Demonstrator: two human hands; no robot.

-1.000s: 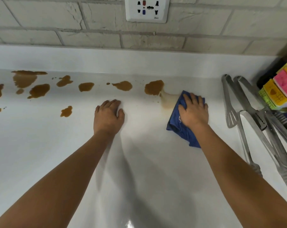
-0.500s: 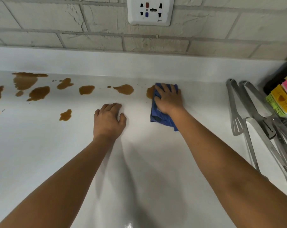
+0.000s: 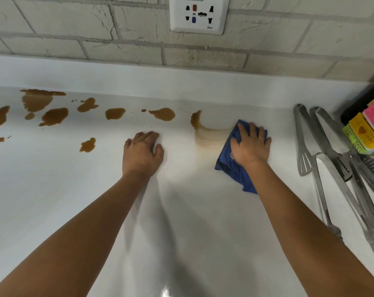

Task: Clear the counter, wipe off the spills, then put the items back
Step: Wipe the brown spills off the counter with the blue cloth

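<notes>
Several brown spills point(image 3: 53, 115) dot the back left of the white counter point(image 3: 181, 211). One spill nearest the middle is smeared into a pale brown streak point(image 3: 205, 135). My right hand point(image 3: 249, 144) presses flat on a crumpled blue cloth point(image 3: 235, 170) just right of that streak, fingers spread over it. My left hand point(image 3: 142, 151) rests palm down on the bare counter, left of the streak, fingers loosely bent and holding nothing.
Metal tongs and a slotted spatula point(image 3: 306, 151) lie along the right side. Colourful sponges point(image 3: 366, 127) sit at the far right edge by a dark object. A wall socket point(image 3: 199, 15) is on the brick wall behind.
My right hand slid the cloth left over the middle spill, then back right, leaving a pale smear and less of that spill. My left hand stayed put.
</notes>
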